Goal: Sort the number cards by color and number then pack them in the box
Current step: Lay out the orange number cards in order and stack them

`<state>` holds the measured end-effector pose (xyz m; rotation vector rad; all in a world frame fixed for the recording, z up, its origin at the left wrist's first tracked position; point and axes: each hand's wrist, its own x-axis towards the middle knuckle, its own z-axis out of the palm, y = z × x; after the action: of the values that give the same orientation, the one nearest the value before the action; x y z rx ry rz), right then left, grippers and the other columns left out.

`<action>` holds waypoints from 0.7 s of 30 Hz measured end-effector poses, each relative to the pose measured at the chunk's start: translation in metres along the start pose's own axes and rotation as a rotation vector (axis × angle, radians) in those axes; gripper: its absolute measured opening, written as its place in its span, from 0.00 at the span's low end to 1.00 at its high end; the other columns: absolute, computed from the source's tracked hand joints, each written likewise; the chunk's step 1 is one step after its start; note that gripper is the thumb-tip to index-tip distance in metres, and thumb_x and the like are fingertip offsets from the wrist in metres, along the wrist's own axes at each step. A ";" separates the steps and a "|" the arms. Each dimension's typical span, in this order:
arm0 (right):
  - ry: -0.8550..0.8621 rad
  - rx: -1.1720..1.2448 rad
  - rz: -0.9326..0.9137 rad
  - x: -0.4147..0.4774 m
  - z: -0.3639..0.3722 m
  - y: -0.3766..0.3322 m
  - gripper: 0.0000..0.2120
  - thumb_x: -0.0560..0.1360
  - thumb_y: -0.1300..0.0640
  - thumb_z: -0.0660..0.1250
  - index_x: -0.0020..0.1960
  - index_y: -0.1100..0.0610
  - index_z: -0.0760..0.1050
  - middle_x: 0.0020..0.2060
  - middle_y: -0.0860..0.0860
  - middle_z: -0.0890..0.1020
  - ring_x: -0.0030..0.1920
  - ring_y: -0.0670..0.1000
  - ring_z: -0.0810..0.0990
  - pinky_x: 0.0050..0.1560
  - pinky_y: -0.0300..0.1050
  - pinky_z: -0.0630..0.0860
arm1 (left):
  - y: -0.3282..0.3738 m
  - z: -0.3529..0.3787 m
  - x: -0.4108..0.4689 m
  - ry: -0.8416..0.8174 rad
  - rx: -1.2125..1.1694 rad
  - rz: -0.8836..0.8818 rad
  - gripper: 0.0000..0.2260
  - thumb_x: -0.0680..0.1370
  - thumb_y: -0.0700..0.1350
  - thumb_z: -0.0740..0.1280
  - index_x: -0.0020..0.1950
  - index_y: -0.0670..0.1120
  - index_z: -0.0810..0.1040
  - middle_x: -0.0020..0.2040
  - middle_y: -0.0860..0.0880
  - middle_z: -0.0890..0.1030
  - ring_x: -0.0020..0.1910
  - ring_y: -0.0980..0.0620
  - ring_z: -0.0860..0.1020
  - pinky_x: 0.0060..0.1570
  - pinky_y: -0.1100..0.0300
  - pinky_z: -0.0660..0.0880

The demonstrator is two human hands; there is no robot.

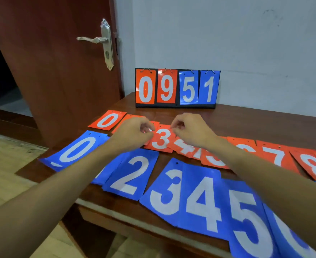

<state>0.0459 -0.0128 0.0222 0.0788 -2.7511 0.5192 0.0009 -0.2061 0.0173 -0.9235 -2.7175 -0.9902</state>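
A brown wooden worktop (246,120) is covered by two rows of number cards: orange cards (161,139) are laid along the far row, blue cards (202,200) along the near row, many overlapping. A scoreboard (177,88) reading 0951 is stood at the back.

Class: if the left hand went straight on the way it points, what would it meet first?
Probably the right hand: the left hand points across the top of the orange 3 toward it. Depth is unclear; it might pass it and reach the scoreboard.
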 end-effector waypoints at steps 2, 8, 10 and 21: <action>0.008 0.042 0.005 0.023 0.001 0.026 0.05 0.75 0.60 0.66 0.48 0.54 0.80 0.42 0.45 0.78 0.39 0.41 0.73 0.39 0.29 0.67 | -0.005 0.013 0.036 -0.012 -0.011 -0.011 0.05 0.77 0.44 0.67 0.50 0.51 0.79 0.46 0.55 0.78 0.44 0.60 0.75 0.39 0.71 0.71; -0.044 0.147 0.076 0.050 -0.007 0.084 0.05 0.75 0.59 0.67 0.48 0.52 0.79 0.39 0.44 0.75 0.37 0.39 0.73 0.38 0.27 0.66 | -0.003 0.043 0.110 -0.113 -0.067 -0.113 0.06 0.76 0.42 0.66 0.50 0.51 0.80 0.47 0.54 0.80 0.47 0.60 0.77 0.40 0.73 0.70; -0.129 0.203 0.149 0.045 -0.025 0.088 0.06 0.74 0.60 0.67 0.49 0.53 0.80 0.38 0.44 0.76 0.37 0.40 0.74 0.40 0.24 0.68 | 0.011 0.040 0.111 -0.204 -0.080 -0.200 0.07 0.77 0.42 0.65 0.52 0.50 0.79 0.48 0.54 0.79 0.45 0.62 0.75 0.39 0.74 0.68; -0.365 0.346 0.401 0.035 -0.117 0.021 0.10 0.75 0.61 0.65 0.56 0.58 0.79 0.51 0.53 0.81 0.50 0.49 0.79 0.50 0.36 0.72 | 0.078 -0.069 0.103 -0.482 0.118 -0.311 0.14 0.77 0.48 0.65 0.62 0.49 0.74 0.53 0.51 0.78 0.46 0.56 0.77 0.41 0.63 0.77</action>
<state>0.0480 0.0493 0.1289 -0.3344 -3.0039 1.1920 -0.0445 -0.1485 0.1444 -0.8223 -3.3624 -0.7044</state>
